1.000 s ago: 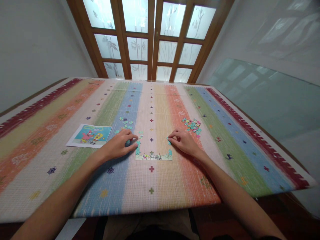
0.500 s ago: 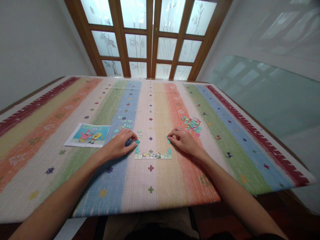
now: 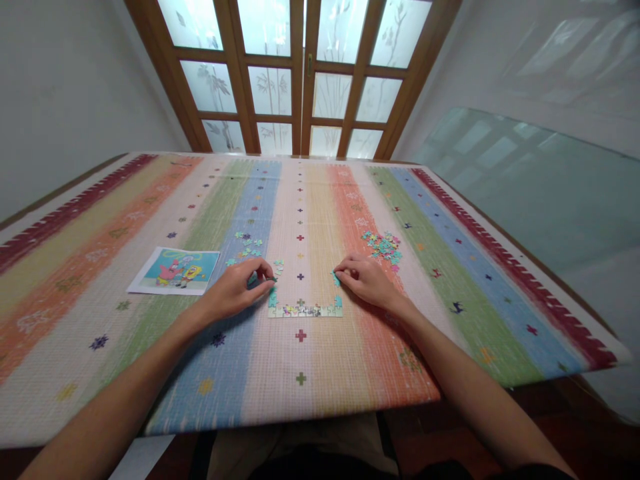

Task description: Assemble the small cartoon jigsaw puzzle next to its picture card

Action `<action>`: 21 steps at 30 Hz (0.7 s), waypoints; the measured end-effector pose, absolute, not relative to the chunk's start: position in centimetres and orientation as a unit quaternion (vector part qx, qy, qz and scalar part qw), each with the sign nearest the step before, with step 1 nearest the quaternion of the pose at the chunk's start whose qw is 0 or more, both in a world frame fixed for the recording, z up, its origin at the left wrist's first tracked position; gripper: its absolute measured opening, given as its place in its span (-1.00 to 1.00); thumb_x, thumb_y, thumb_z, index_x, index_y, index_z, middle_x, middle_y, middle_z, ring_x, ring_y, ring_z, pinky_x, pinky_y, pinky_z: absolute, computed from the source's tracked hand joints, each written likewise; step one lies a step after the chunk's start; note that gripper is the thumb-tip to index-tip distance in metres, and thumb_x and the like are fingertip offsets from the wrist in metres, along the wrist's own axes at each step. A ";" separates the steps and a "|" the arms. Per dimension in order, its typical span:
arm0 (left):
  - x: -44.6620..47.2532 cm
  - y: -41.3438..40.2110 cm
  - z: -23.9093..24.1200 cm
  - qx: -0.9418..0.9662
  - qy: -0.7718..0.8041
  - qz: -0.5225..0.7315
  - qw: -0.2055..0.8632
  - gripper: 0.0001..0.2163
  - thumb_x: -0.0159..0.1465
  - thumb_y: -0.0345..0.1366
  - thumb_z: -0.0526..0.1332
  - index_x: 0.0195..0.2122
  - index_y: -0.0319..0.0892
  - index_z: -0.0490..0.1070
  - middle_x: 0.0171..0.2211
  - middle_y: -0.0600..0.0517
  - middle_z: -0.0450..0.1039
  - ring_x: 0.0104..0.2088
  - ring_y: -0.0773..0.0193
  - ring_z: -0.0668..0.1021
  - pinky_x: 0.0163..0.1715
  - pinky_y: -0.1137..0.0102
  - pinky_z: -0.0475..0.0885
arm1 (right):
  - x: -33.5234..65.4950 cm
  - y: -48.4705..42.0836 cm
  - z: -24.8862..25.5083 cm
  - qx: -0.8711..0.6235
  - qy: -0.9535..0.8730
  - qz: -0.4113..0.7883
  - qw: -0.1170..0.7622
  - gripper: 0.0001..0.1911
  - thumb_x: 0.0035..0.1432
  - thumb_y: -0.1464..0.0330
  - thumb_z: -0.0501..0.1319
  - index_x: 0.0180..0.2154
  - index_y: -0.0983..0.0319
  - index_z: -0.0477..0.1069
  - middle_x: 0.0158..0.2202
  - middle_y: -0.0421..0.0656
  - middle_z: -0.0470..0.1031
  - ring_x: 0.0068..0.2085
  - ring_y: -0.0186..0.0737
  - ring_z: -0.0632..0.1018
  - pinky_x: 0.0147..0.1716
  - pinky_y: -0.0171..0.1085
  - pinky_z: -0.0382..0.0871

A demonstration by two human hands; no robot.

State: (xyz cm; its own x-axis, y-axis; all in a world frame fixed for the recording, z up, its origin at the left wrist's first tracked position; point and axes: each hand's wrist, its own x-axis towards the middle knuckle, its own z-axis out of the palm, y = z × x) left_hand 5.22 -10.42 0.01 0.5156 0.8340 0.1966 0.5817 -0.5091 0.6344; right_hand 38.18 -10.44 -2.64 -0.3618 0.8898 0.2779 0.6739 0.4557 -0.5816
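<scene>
From the head view, then, and the tricky part is right at the fingertips: the left hand (image 3: 249, 288) curls over the top of the border's left side, thumb and forefinger a narrow gap apart, a dark sliver of a piece (image 3: 273, 279) just showing there, and whether it is gripped I cannot tell! Across the way, the right hand (image 3: 369, 280) has thumb and forefinger drawn close together, touching a teal bit (image 3: 335, 275) atop the right side; pinched or merely pressed, the fingers hide it. The border (image 3: 305, 312) itself sits between the hands, a three-sided frame with its long row nearest the person (the print on it far too small to read). Loose pieces (image 3: 250, 251) lie just beyond the left hand, partly screened by it, and a heap (image 3: 385, 248) lies past the right, many overlapping. Left of the left forearm, a picture (image 3: 179, 271) rests flat on the striped cloth (image 3: 300, 360). Both forearms run out at the bottom edge, and the door (image 3: 301, 80) behind loses its top.
</scene>
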 end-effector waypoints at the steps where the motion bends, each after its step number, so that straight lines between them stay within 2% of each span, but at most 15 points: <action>1: 5.3 -10.5 0.2 0.827 0.429 0.257 0.257 -0.82 0.32 -0.15 0.19 -0.15 -0.11 0.46 -0.31 0.00 0.53 -0.34 0.19 0.50 -0.27 0.28 0.40 | 38.2 -10.4 -2.6 -0.487 -0.803 0.189 0.287 -0.83 0.20 0.44 0.23 -0.34 0.19 0.63 -0.29 -0.07 0.57 -0.25 -0.12 0.53 -0.18 -0.13 0.35; 3: 5.7 -10.5 0.5 0.823 0.428 0.269 0.260 -0.74 0.36 -0.14 0.17 -0.01 -0.11 0.47 -0.28 0.01 0.54 -0.35 0.22 0.49 -0.26 0.30 0.41 | 38.2 -10.4 -2.7 -0.486 -0.804 0.189 0.288 -0.82 0.18 0.46 0.23 -0.33 0.19 0.64 -0.29 -0.07 0.57 -0.27 -0.13 0.53 -0.19 -0.14 0.36; 5: 6.3 -10.7 0.8 0.830 0.410 0.272 0.263 -0.72 0.38 -0.16 0.16 0.03 -0.10 0.49 -0.26 0.01 0.54 -0.36 0.25 0.48 -0.24 0.30 0.41 | 38.2 -10.4 -2.7 -0.483 -0.806 0.186 0.285 -0.81 0.16 0.47 0.23 -0.32 0.18 0.64 -0.30 -0.08 0.57 -0.29 -0.15 0.52 -0.20 -0.14 0.37; 11: 8.8 -11.0 0.9 0.848 0.347 0.250 0.312 -0.81 0.38 -0.22 0.21 -0.06 -0.11 0.56 -0.23 0.00 0.58 -0.28 0.23 0.54 -0.19 0.32 0.42 | 38.2 -10.3 -2.9 -0.480 -0.808 0.178 0.292 -0.82 0.17 0.46 0.25 -0.32 0.19 0.65 -0.30 -0.06 0.56 -0.29 -0.14 0.52 -0.22 -0.15 0.37; 15: 10.6 -11.0 0.2 0.841 0.335 0.248 0.346 -0.85 0.28 -0.24 0.34 -0.16 -0.15 0.56 -0.34 0.04 0.57 -0.36 0.28 0.53 -0.22 0.35 0.42 | 38.2 -10.4 -2.6 -0.481 -0.795 0.200 0.310 -0.84 0.19 0.41 0.25 -0.32 0.21 0.64 -0.33 -0.08 0.56 -0.32 -0.16 0.51 -0.24 -0.15 0.36; 17: 11.5 -10.9 0.0 0.839 0.334 0.257 0.344 -0.84 0.23 -0.25 0.40 -0.19 -0.15 0.55 -0.37 0.06 0.56 -0.38 0.29 0.53 -0.24 0.36 0.42 | 38.1 -10.5 -2.2 -0.481 -0.776 0.252 0.322 -0.85 0.19 0.34 0.27 -0.30 0.21 0.63 -0.35 -0.09 0.57 -0.34 -0.18 0.50 -0.27 -0.17 0.36; 21: 12.9 -10.8 -0.4 0.840 0.334 0.290 0.314 -0.78 0.15 -0.25 0.49 -0.23 -0.16 0.54 -0.38 0.07 0.55 -0.38 0.30 0.53 -0.26 0.38 0.41 | 37.9 -10.8 -1.4 -0.441 -0.713 0.441 0.321 -0.80 0.16 0.21 0.33 -0.26 0.20 0.60 -0.36 -0.14 0.59 -0.41 -0.25 0.50 -0.39 -0.24 0.36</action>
